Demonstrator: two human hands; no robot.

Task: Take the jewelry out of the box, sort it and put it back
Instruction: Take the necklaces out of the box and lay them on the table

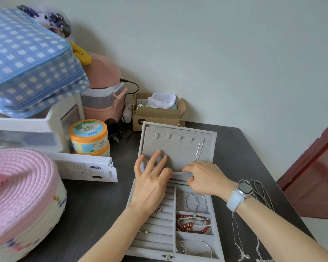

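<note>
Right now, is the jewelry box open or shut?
Open. The lid leans back, its hooks and one hanging chain showing, and the tray compartments with rings and bracelets are exposed.

Dark wood-grain table (95,207) set against a pale wall, bearing: open grey jewelry box (217,214) at centre; loose silver necklaces (243,242) at right; pink-lidded woven basket (23,201) at left; flat white carton (87,168); cardboard box (155,115) (flaps open) at rear; 2 stacked orange tubs (89,137); white drawer unit (36,127).

The right hand (204,178) hides the hanging necklace's (199,151) lower end, and the loose chains (254,248) run off the bottom edge.
</note>
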